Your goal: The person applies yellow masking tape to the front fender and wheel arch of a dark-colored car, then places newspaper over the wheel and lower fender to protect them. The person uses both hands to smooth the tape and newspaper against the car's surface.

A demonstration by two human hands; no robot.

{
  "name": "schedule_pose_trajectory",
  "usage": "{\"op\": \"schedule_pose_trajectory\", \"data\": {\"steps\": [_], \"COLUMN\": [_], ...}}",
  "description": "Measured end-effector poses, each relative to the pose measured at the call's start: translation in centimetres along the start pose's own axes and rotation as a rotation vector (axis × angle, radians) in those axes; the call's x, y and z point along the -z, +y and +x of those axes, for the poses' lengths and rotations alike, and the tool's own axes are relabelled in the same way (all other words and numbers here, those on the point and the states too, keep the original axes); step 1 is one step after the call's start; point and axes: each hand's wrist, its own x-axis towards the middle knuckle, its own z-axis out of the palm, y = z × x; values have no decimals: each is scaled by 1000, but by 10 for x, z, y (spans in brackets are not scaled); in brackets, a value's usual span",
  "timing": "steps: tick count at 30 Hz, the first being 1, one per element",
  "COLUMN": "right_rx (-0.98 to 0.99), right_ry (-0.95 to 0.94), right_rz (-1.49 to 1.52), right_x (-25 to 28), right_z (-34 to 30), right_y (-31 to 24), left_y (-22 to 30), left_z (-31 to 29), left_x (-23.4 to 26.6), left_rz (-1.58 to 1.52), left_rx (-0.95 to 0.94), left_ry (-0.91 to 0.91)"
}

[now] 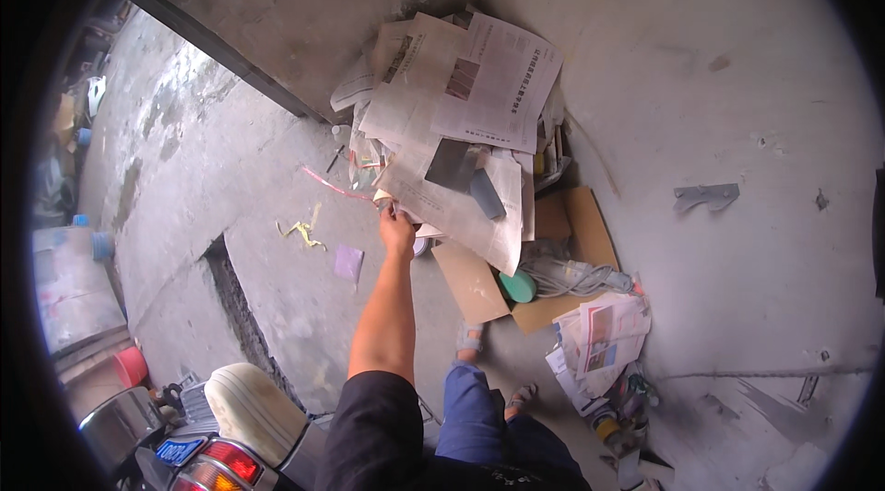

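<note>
My left hand (397,233) is closed on the near left edge of a newspaper sheet (470,219). The sheet slants down to the right, over part of an open cardboard box (590,224). On its printed surface are a dark square patch and a grey-blue flat piece (487,194); whether the piece lies loose there I cannot tell. Beyond the hand, a heap of newspapers (433,76) leans in the wall corner, with large sheets spread over its top. Inside the box are a green rounded object (518,286) and a bundle of grey cable (572,277). My right hand is out of view.
On the concrete floor lie a purple square (348,262), a yellow strip (302,231) and a pink string (332,185). More printed papers (604,334) are piled by the right wall. A motorbike's cream seat (253,410) stands at lower left, near a floor gap (235,302).
</note>
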Motion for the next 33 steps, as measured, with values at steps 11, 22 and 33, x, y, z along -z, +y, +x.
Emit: {"op": "schedule_pose_trajectory", "data": {"steps": [11,22,33], "right_rx": [40,231,704], "right_ry": [28,358,723], "right_rz": [63,192,1116], "right_x": [-22,-141,-5], "right_z": [-21,0,-105], "right_y": [23,127,65], "left_y": [163,316,255], "left_z": [-50,-273,-590], "left_x": [-25,34,3], "left_rz": [49,280,527], "left_rx": [-261,-809,-1068], "left_ry": [-169,-307,-952]}}
